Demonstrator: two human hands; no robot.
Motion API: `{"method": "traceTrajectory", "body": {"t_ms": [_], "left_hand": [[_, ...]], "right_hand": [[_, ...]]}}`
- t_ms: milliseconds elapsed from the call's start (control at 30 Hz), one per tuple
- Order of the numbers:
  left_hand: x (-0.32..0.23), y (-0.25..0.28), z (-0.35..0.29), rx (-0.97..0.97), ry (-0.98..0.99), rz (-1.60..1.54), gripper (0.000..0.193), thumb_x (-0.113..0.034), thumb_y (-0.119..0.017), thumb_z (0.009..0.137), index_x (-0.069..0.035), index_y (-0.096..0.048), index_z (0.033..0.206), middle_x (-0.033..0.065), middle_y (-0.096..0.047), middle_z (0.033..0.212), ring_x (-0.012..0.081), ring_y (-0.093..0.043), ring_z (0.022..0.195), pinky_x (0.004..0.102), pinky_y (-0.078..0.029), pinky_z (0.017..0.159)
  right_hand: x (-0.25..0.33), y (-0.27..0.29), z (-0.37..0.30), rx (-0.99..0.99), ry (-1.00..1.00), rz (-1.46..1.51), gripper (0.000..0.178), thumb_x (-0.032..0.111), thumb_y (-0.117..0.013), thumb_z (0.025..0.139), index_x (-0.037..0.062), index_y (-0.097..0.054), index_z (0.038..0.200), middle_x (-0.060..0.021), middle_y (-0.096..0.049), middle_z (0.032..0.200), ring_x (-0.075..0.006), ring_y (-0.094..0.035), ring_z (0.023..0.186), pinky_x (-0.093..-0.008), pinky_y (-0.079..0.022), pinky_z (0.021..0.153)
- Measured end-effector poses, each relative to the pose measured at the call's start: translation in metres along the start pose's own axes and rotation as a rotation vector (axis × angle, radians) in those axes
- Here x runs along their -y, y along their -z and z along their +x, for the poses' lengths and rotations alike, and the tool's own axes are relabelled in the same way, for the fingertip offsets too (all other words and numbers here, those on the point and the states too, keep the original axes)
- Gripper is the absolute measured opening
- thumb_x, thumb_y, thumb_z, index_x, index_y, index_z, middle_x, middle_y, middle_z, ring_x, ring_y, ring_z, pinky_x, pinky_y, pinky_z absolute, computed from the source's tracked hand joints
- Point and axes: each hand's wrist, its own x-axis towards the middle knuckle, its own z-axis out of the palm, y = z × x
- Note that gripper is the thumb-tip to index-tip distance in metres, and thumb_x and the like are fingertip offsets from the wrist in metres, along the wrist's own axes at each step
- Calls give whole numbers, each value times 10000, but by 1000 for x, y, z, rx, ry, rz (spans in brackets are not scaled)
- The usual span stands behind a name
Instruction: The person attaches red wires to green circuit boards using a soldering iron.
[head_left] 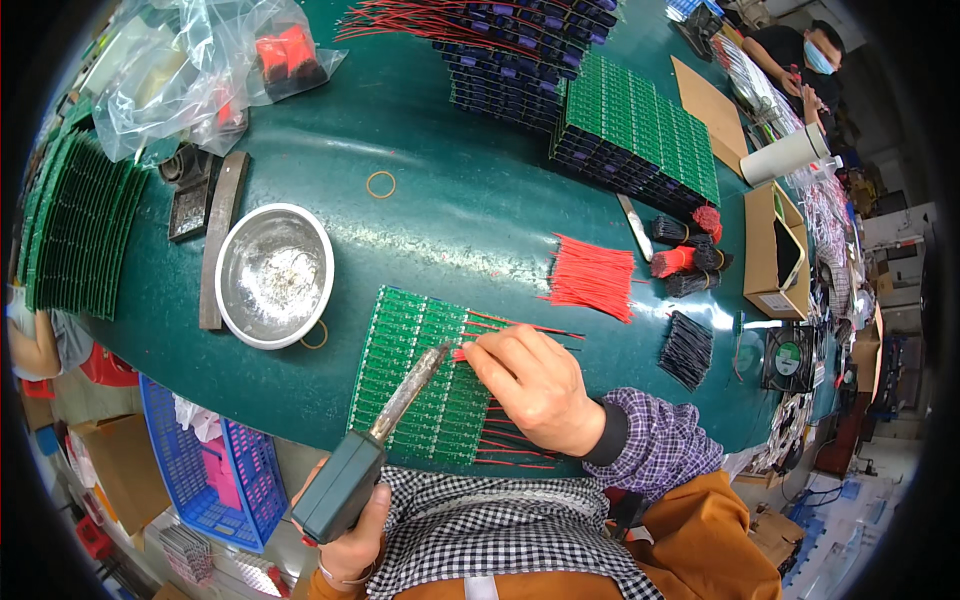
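A green circuit board panel (392, 335) lies on the table in front of me. Red and black wires (520, 437) stick out from its right side. My left hand (358, 538) is wrapped around the dark green body of a soldering iron (342, 488). The iron's long metal barrel slants up and right, its tip over the board's upper right part. Close to that tip, my right hand (537, 388) pinches a red wire (460, 355) at the board. The fingertips hide part of the wire, and I cannot tell whether the tip touches it.
Red wires (592, 278) and black wires (686, 349) lie to the right. A metal bowl (275, 276) stands left beside a metal bar (222, 240). Stacked boards (640, 130) rise at the back; more boards (85, 225) stand far left. A co-worker (790, 70) sits far right.
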Motion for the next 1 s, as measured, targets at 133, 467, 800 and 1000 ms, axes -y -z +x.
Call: {"method": "traceTrajectory", "body": {"t_ms": [133,467,800,1000], "left_hand": [[-3,4,2,39,46,-10,502,-36,-878,786,81,-670,1228,193,-676,1188,270,-690,978,388,-565,826],[-30,-5,19,45,-86,29,265,-71,-829,778,55,-744,996,139,-671,835,255,-651,678,363,-496,605],[-23,6,13,149,-46,67,328,-21,-846,883,49,-727,1180,95,-748,1060,181,-691,892,311,-547,797],[-29,1,16,160,-42,82,337,-23,-847,879,50,-726,1184,98,-750,1063,179,-690,896,309,-548,801]], "right_hand": [[0,1,0,-31,11,8,381,51,-729,728,-66,-727,1090,-133,-701,1022,-276,-689,882,-358,-586,739],[3,1,-5,-30,24,29,408,61,-726,710,-61,-739,1099,-128,-709,1024,-275,-697,881,-361,-591,710],[3,0,-6,-26,26,22,397,38,-733,705,-68,-737,1087,-130,-704,1012,-266,-692,869,-353,-591,691],[3,1,-6,-25,30,20,392,38,-731,707,-71,-736,1084,-130,-701,1009,-265,-690,868,-351,-590,694]]}}
